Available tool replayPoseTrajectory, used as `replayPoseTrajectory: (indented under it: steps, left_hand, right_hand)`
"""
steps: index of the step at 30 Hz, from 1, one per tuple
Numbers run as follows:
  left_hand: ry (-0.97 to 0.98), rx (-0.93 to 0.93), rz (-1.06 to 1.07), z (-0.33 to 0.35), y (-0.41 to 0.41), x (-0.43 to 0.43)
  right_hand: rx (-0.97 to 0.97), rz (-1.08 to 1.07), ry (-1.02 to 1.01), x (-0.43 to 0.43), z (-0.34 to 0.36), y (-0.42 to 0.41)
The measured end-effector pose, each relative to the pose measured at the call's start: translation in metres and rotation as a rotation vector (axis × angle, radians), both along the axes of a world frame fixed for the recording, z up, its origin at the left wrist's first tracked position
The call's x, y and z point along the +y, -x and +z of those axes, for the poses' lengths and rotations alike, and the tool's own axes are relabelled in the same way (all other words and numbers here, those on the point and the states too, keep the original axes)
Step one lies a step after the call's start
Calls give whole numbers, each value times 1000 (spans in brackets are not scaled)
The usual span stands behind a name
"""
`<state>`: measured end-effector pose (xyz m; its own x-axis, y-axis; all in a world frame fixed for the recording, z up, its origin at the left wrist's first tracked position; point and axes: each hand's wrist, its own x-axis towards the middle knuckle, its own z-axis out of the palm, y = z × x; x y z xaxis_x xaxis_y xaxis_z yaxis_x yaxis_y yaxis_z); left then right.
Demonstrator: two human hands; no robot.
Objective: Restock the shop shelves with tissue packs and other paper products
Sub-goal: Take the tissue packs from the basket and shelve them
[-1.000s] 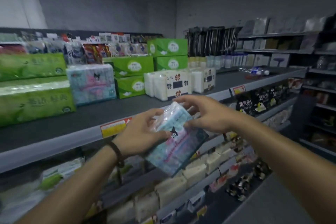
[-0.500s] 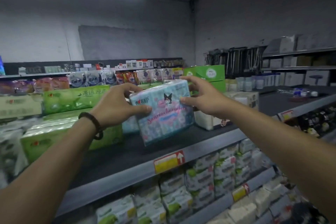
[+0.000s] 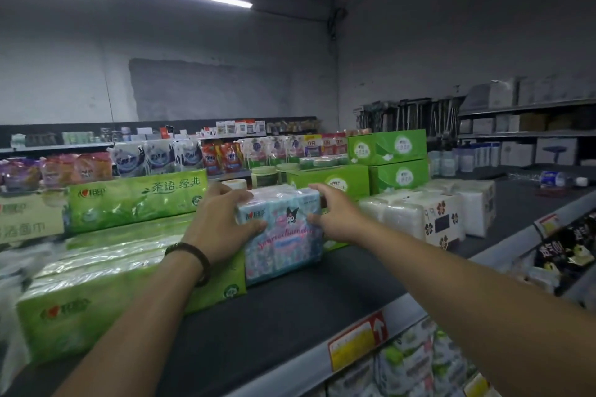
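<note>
A pale blue tissue pack with a cartoon print (image 3: 283, 235) stands on the dark top shelf (image 3: 290, 316), pressed against the right end of a long green tissue pack (image 3: 129, 277). My left hand (image 3: 222, 222) grips the blue pack's left upper corner. On its right side rests my right hand (image 3: 335, 219), fingers over the top edge. The pack's back is hidden.
Behind stand green tissue boxes (image 3: 387, 147) and another long green pack (image 3: 138, 198). White napkin packs with flower marks (image 3: 429, 219) sit to the right. A yellow price tag (image 3: 358, 340) hangs on the shelf lip. Lower shelves hold more packs (image 3: 416, 367).
Both hands lifted the blue pack from below shelf level up onto the top shelf and pushed it back against the green pack. My view rose with it.
</note>
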<state>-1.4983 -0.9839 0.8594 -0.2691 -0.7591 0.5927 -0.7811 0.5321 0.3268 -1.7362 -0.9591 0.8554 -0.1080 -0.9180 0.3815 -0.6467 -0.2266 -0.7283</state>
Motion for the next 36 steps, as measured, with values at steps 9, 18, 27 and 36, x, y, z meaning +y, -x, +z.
replayPoseTrajectory:
  steps: [9, 18, 27, 36]
  left_hand:
    - [48, -133, 101, -9, 6, 0]
    - [284, -331, 169, 14, 41, 69]
    - [-138, -151, -431, -81, 146, 190]
    - [-764, -306, -599, -401, 226, 237]
  right_hand:
    - [10, -130, -2, -12, -17, -3]
    - [103, -131, 126, 61, -7, 28]
    - [102, -121, 165, 176, -100, 106]
    - [-98, -275, -311, 286, -400, 186]
